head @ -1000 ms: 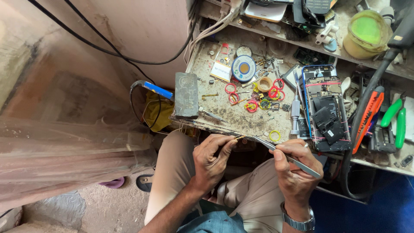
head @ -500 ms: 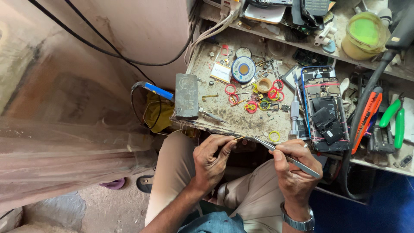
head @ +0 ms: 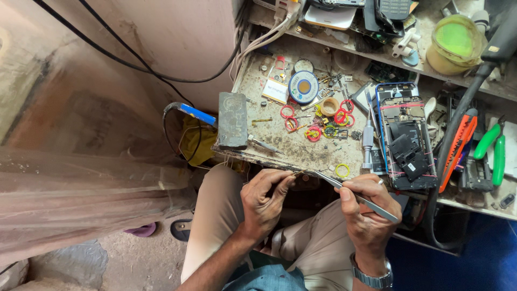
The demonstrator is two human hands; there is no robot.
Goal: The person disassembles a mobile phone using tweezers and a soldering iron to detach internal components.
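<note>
My right hand [head: 363, 213] grips a pair of long silver metal tweezers [head: 355, 196], thumb and fingers pressed together on the shaft, its thin tips reaching left toward my left hand [head: 266, 196]. My left fingers [head: 284, 180] are curled in, pinching something too small for me to make out, right where the tweezer tips meet them, just below the front edge of the grimy, speckled bench [head: 301, 153]. Both hands hover over my lap in beige trousers [head: 318, 242]. On the bench above lie a dark grey rectangular block [head: 232, 119], a scatter of red and yellow rubber rings [head: 315, 126], a round blue spool [head: 303, 87], and an opened blue-framed phone [head: 405, 137] with its insides showing. Green-handled pliers [head: 495, 145] lie well to the right
</note>
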